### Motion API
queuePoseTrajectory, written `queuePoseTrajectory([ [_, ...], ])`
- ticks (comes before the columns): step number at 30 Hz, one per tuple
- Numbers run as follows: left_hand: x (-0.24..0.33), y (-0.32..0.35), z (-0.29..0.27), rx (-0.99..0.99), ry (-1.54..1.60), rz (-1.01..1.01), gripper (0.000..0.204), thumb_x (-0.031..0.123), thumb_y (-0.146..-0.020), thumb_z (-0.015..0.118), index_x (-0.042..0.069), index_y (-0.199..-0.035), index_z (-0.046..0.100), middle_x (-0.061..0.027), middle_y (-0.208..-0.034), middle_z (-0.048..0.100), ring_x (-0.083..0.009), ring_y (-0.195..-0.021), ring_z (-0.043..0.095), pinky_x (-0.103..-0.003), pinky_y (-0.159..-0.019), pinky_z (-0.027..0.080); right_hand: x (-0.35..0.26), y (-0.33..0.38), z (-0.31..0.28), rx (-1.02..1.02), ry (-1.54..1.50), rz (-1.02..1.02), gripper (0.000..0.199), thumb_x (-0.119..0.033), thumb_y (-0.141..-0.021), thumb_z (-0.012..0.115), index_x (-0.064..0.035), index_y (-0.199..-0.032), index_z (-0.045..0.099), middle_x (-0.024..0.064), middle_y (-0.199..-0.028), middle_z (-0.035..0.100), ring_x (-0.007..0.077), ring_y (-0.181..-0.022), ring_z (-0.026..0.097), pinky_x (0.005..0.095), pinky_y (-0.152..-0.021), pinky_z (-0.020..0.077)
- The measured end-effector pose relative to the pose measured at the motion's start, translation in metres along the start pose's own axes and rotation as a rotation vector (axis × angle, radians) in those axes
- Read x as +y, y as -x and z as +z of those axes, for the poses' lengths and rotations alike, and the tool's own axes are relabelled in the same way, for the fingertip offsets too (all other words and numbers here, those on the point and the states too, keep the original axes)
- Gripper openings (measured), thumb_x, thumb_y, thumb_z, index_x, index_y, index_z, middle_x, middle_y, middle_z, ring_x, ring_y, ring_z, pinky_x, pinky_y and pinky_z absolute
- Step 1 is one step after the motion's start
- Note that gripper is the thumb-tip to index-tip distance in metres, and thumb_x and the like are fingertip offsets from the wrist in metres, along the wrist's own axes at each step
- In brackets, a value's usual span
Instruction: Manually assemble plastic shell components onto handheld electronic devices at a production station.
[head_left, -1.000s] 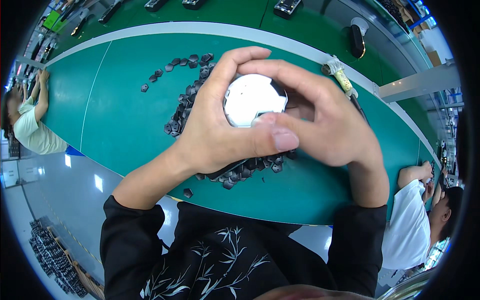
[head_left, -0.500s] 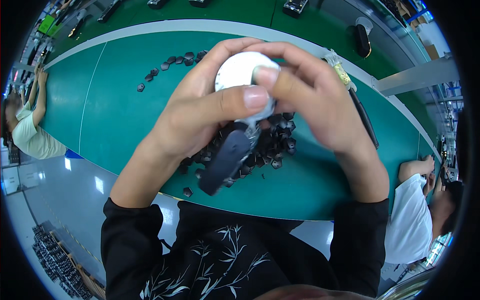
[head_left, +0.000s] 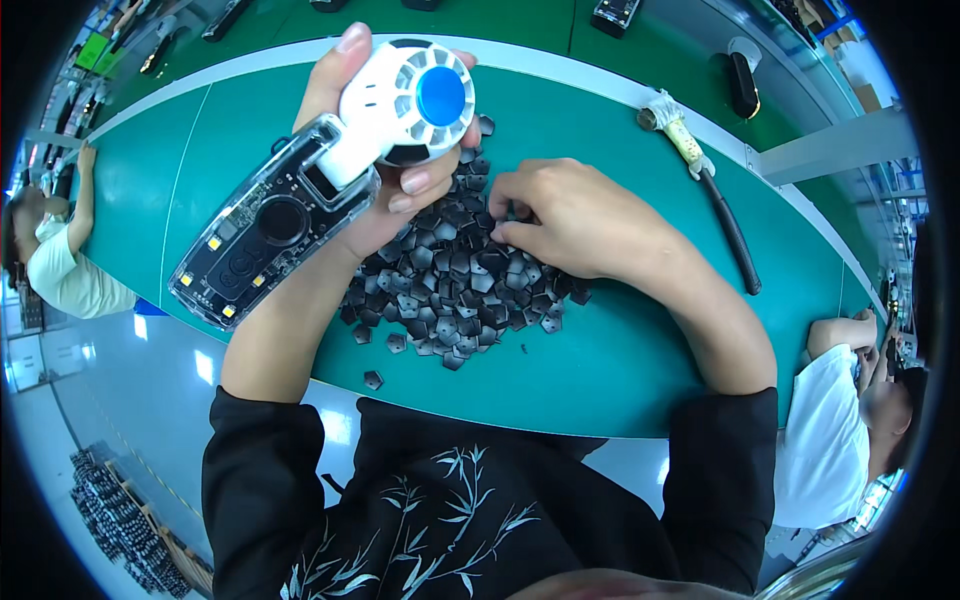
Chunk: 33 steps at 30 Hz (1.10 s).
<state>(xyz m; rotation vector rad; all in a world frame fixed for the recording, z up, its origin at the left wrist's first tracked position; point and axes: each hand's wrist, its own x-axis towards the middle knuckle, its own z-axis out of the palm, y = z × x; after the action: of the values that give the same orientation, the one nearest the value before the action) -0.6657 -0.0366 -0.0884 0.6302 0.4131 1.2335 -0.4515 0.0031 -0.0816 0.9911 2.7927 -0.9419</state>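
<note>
My left hand (head_left: 425, 185) grips a handheld device, raised above the table's left-middle. Its round white head (head_left: 365, 110) has a ring of slots about a blue disc (head_left: 441, 96), with black patches on its sides. Down to the lower left runs its clear-cased black handle (head_left: 240, 255), showing a circuit board and small yellowish squares. My right hand (head_left: 560, 215) is at the right side of a heap of small black pentagonal pieces (head_left: 450, 270), fingers curled and thumb drawn in toward them. Whatever lies between those fingertips is hidden.
A hammer-like tool with a wrapped head (head_left: 685, 145) and black handle (head_left: 735, 240) lies right on the green table (head_left: 620, 370). Beyond the pale rail, a dark green surface (head_left: 480, 20) carries several similar devices. People sit at the far left (head_left: 70, 260) and right (head_left: 825, 440).
My hands have parted. The left has turned the device so its blue disc shows and moved it up and left; the right has let go of it and come down to the heap.
</note>
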Motion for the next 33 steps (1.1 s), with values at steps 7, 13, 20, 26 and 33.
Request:
queuePoseTrajectory([
  [7, -0.009, 0.000, 0.010, 0.022, -0.053, -0.029, 0.069, 0.053, -0.098, 0.040, -0.011, -0.121, 0.054, -0.0231, -0.090, 0.060, -0.0187, -0.050, 0.051, -0.025, -0.036, 0.036, -0.002, 0.000, 0.007, -0.006, 0.002, -0.078, 0.019, -0.003, -0.080, 0.065, 0.0013, -0.098, 0.070, 0.0119, -0.086, 0.066, 0.0289, -0.070, 0.062, 0.0364, -0.064, 0.0505],
  [13, -0.016, -0.007, 0.023, 0.219, -0.024, 0.032, 0.060, 0.047, -0.095, 0.048, -0.011, -0.099, 0.063, -0.0196, -0.080, 0.067, -0.0226, -0.050, 0.058, -0.026, -0.037, 0.042, 0.010, 0.001, 0.003, 0.163, 0.013, -0.218, 0.014, -0.002, -0.080, 0.067, 0.0013, -0.094, 0.071, 0.0099, -0.084, 0.067, 0.0214, -0.066, 0.061, 0.0335, -0.063, 0.0506],
  [20, -0.012, 0.001, 0.016, 0.265, -0.129, 0.042, 0.056, 0.045, -0.093, 0.052, -0.010, -0.100, 0.062, -0.0184, -0.081, 0.067, -0.0226, -0.054, 0.060, -0.027, -0.041, 0.045, -0.010, 0.008, -0.032, 0.248, -0.552, 0.000, 0.009, -0.002, -0.082, 0.071, 0.0011, -0.091, 0.072, 0.0064, -0.080, 0.068, 0.0113, -0.064, 0.059, 0.0249, -0.063, 0.0503],
  [26, -0.016, 0.005, 0.025, 0.433, -0.305, 0.117, 0.047, 0.041, -0.091, 0.054, -0.004, -0.101, 0.062, -0.0147, -0.082, 0.067, -0.0188, -0.057, 0.059, -0.026, -0.046, 0.044, -0.013, 0.017, -0.034, 0.292, -0.821, -0.099, 0.010, -0.002, -0.082, 0.074, 0.0007, -0.092, 0.073, 0.0051, -0.077, 0.068, 0.0083, -0.067, 0.059, 0.0194, -0.064, 0.0500],
  [33, -0.020, 0.011, 0.038, 0.498, -0.454, 0.197, 0.036, 0.036, -0.091, 0.055, 0.003, -0.100, 0.063, -0.0102, -0.084, 0.066, -0.0137, -0.063, 0.055, -0.024, -0.056, 0.041, -0.027, 0.024, -0.045, 0.231, -0.911, -0.022, 0.011, -0.001, -0.080, 0.076, 0.0008, -0.090, 0.072, 0.0065, -0.078, 0.069, 0.0095, -0.068, 0.061, 0.0185, -0.063, 0.0500],
])
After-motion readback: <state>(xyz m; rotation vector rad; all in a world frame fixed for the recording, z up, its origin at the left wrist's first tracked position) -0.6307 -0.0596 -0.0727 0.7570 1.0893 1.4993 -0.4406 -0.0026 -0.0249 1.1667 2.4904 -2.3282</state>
